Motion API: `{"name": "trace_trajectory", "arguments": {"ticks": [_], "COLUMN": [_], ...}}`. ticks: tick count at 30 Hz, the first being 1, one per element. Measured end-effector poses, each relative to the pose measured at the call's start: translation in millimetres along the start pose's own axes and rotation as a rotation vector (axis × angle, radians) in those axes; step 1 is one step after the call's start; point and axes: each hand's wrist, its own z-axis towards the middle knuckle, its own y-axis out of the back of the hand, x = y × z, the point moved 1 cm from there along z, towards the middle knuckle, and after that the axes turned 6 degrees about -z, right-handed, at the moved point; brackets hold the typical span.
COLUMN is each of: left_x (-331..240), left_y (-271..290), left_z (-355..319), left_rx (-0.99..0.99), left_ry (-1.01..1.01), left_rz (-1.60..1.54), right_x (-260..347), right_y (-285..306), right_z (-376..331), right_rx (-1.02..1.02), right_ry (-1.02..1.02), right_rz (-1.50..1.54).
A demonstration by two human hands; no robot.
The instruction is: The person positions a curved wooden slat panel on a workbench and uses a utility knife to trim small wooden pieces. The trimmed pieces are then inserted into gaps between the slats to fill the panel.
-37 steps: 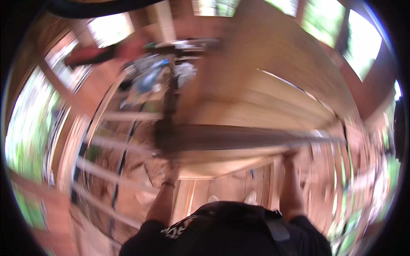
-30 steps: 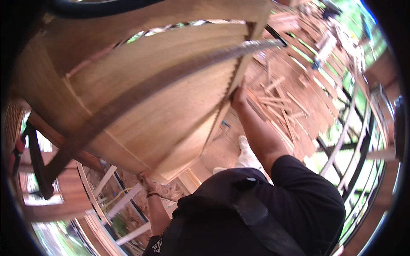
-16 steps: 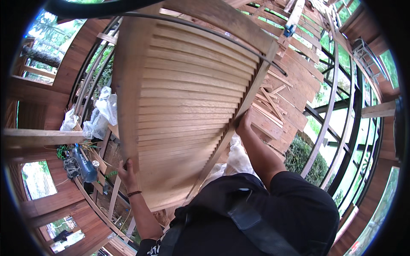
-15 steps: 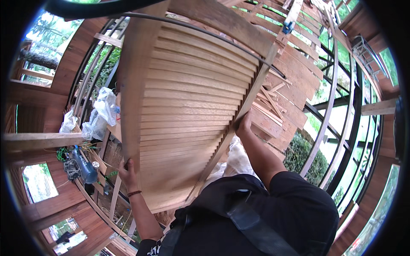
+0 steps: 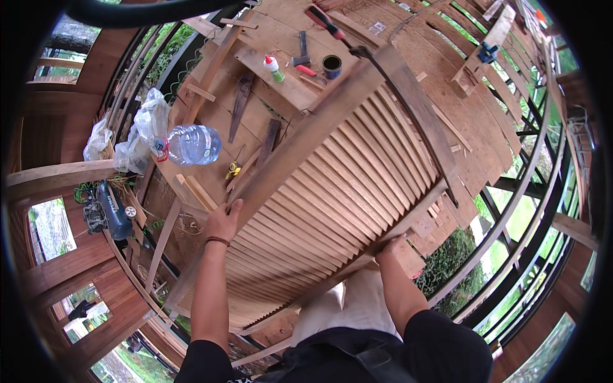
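A large wooden louvered shutter (image 5: 332,185) with many slats lies slantwise before me, its far end to the upper right. My left hand (image 5: 223,223) is closed on its left stile, thumb on top. My right hand (image 5: 388,247) holds the opposite stile from the near right; its fingers are partly hidden by the wood. A bar clamp (image 5: 412,105) with a red and black handle spans the shutter's far end. Left of the shutter, near my left hand, are a yellow tape measure (image 5: 234,170) and some wood strips (image 5: 196,193).
On the plank worktop (image 5: 255,121) are a large clear water bottle (image 5: 193,145), a handsaw (image 5: 240,108), a glue bottle (image 5: 273,68), a hammer (image 5: 302,50) and an open tin (image 5: 331,66). A blue air compressor (image 5: 115,210) stands at left. Metal railing (image 5: 511,217) runs along the right.
The shutter has come down from a raised, steeper tilt and turned, its far end now toward the upper right. The worktop's tools and bottle have come into view behind it. Both hands still hold it.
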Motion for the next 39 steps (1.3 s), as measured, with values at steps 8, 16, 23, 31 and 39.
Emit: {"name": "trace_trajectory", "arguments": {"ticks": [8, 16, 23, 31, 39], "left_x": [17, 75, 174, 243, 255], "left_y": [-91, -186, -190, -174, -212], "left_z": [102, 224, 203, 154, 150], "left_rx": [0.194, 0.293, 0.251, 0.300, 0.377], "left_ry": [0.039, 0.101, 0.149, 0.329, 0.382], "left_rz": [0.039, 0.017, -0.195, -0.013, 0.029], "right_x": [-14, -30, -74, -148, -161], "right_y": [-42, -90, -95, -67, -56], "right_z": [38, 87, 66, 30, 50], "right_rx": [-0.021, -0.006, 0.018, -0.001, -0.058], "right_ry": [-0.037, 0.037, -0.128, -0.273, -0.320], "right_rz": [-0.002, 0.015, 0.007, 0.010, -0.100]}}
